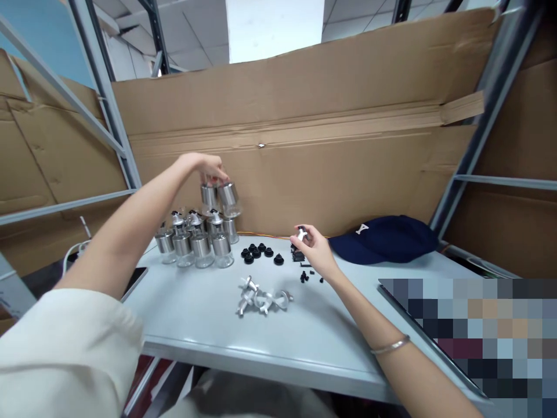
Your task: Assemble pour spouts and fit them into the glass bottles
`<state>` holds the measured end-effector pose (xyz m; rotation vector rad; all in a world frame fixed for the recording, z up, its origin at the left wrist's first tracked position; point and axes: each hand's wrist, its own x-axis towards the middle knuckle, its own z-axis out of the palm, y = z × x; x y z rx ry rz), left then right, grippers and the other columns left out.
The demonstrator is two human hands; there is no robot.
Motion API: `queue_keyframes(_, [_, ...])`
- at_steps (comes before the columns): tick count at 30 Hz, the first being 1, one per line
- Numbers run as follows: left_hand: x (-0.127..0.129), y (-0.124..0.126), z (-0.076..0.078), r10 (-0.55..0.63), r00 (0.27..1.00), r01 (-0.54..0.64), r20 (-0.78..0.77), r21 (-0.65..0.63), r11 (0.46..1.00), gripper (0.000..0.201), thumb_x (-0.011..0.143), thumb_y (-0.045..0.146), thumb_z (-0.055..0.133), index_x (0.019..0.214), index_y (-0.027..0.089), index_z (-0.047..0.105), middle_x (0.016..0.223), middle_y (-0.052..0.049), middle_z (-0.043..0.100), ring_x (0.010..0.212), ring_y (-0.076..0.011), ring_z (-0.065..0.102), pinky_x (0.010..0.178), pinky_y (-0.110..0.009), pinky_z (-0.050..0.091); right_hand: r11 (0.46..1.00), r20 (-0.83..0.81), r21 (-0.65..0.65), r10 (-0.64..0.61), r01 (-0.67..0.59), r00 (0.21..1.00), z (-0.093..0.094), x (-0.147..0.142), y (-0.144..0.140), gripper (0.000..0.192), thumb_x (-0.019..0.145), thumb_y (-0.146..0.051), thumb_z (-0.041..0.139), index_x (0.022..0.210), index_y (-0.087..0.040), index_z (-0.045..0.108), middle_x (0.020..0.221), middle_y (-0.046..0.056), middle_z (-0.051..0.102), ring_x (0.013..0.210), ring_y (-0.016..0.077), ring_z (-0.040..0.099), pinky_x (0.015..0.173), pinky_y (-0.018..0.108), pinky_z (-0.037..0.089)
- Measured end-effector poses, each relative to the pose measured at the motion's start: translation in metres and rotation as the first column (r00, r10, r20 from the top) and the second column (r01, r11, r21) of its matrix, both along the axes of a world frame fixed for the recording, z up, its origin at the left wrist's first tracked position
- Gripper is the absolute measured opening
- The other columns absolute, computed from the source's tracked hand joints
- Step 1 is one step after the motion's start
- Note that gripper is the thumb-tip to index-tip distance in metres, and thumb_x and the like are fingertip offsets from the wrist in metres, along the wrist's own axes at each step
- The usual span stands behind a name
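My left hand (213, 167) reaches to the back left, its fingers closed at the top of a tilted glass jar with a brushed-metal sleeve (228, 196). Beside that one is another metal-sleeved jar (209, 197), at the upper level of the cluster. Below them, several similar jars (201, 247) stand in rows, some topped with silver-and-black fittings (215, 217). Near the back middle, my right hand (319, 252) pinches a small silver part with a black end (301, 234); its exact kind is unclear.
Several black knob-like caps (256, 251) lie mid-table. Closer in is a pile of silver winged metal parts (263, 299). Small black pieces (303, 277) lie under my right hand. A navy cap (385, 239) rests at the back right, before a cardboard wall (304, 180).
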<state>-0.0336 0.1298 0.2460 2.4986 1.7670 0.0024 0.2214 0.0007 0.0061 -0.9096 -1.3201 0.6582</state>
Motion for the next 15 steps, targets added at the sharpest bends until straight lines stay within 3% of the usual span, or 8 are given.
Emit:
queue_keyframes(2, [0.0,-0.017,0.028,0.014,0.999,-0.012,-0.038,0.07,0.997,0.046,0.081,0.043,0.052,0.103,0.006,0.065,0.073,-0.001,0.055,0.086,-0.016,0.059,0.079,-0.029,0.044,1.0,0.009,0.007,-0.013,0.013,1.0,0.002,-0.001,-0.002,0.046,0.064,-0.051,0.068,0.094,-0.021,0.051,0.072,-0.001,0.054,0.061,0.0133,0.053,0.058,0.028,0.048])
queue_keyframes(5, [-0.006,-0.045,0.063,-0.027,0.994,0.041,-0.11,0.125,0.991,0.058,0.088,0.04,0.028,0.118,-0.002,0.054,0.085,0.0,0.05,0.099,-0.017,0.055,0.084,-0.031,0.034,0.999,0.042,0.017,-0.04,0.039,0.998,0.004,-0.001,-0.005,0.045,0.064,-0.051,0.068,0.093,-0.02,0.052,0.071,-0.001,0.054,0.06,0.0127,0.051,0.058,0.027,0.046])
queue_keyframes(8, [-0.018,-0.069,0.082,-0.072,0.991,0.088,-0.116,0.143,0.986,0.061,0.087,0.037,0.023,0.118,-0.007,0.051,0.087,-0.001,0.048,0.1,-0.0173,0.052,0.084,-0.03,0.029,0.999,0.058,0.021,-0.047,0.045,0.997,0.003,-0.001,-0.004,0.045,0.064,-0.05,0.068,0.093,-0.02,0.053,0.071,-0.001,0.054,0.061,0.0127,0.051,0.06,0.028,0.046])
queue_keyframes(11, [-0.031,-0.085,0.079,-0.085,0.991,0.09,-0.1,0.049,0.995,0.057,0.087,0.034,0.027,0.114,-0.008,0.053,0.086,0.0,0.051,0.098,-0.0155,0.053,0.083,-0.03,0.029,0.999,0.056,0.023,-0.029,0.028,0.998,0.0,-0.001,-0.001,0.044,0.065,-0.049,0.068,0.094,-0.02,0.052,0.076,0.001,0.055,0.065,0.0139,0.054,0.063,0.029,0.048])
queue_keyframes(15, [-0.043,-0.095,0.037,-0.088,0.991,0.075,-0.104,-0.126,0.989,0.047,0.083,0.038,0.046,0.102,0.0,0.064,0.079,0.0,0.059,0.089,-0.0129,0.057,0.082,-0.027,0.035,1.0,0.071,0.022,-0.01,0.009,0.997,-0.001,-0.002,-0.001,0.043,0.067,-0.048,0.066,0.097,-0.02,0.051,0.078,0.001,0.055,0.068,0.0147,0.055,0.064,0.029,0.048])
